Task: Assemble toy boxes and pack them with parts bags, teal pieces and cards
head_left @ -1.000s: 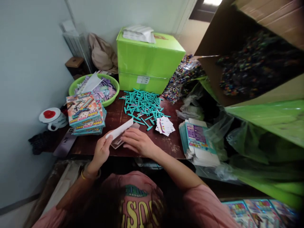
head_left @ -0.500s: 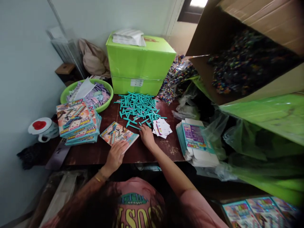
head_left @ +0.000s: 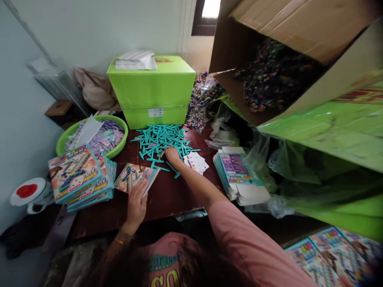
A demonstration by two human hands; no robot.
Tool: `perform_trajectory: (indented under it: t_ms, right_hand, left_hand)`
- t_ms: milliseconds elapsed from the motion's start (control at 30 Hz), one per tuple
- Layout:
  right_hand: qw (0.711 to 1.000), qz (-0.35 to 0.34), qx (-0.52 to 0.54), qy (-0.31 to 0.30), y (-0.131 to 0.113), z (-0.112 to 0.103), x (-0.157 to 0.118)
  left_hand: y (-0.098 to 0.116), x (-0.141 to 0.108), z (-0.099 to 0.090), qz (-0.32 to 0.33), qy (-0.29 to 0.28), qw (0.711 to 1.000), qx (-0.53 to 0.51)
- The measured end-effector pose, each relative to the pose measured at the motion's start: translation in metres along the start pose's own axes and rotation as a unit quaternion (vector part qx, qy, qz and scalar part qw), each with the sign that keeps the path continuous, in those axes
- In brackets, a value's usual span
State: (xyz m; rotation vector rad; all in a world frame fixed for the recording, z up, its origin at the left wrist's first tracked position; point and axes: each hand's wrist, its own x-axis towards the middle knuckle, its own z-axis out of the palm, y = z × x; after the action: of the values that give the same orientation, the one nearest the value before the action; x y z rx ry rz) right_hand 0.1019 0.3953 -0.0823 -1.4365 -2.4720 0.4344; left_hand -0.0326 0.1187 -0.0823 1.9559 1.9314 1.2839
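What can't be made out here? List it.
- Head view: right hand fingertips, buried in the teal sticks; grasp unclear.
- Print on the flat box under the left hand: blurred, too small.
- Cardboard carton: top cut off by the frame edge; contents dark, blurred.

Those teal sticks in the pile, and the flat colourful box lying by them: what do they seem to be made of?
The teal sticks, which the right hand reaches into, look like moulded plastic: one even colour, identical T-ended shapes. The flat box under the left hand looks like thin printed cardboard, with sharp folded edges and a slightly glossy face.
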Motion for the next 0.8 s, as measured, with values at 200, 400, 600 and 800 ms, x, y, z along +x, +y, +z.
perform_trajectory:
  t_ms: [200,400,600,800]
  right_hand:
    - [0.999,-0.002,-0.031,-0.027,0.004,0.006,-0.009]
    - [0.999,-0.006,-0.035,-0.024,-0.001,0.019,-0.019]
    - [1.000,0.001,-0.012,-0.014,0.006,0.017,-0.028]
    - [0.997,-0.015,0.075,-0.002,0.010,0.000,-0.016]
  left_hand:
    - [0.020,0.033,-0.056,-0.211,0.114,0.965,-0.103]
    - [0.025,0.033,-0.067,-0.271,0.149,0.942,-0.132]
    - [0.026,0.026,-0.072,-0.262,0.144,0.944,-0.140]
    - [0.025,0.022,-0.071,-0.262,0.148,0.942,-0.151]
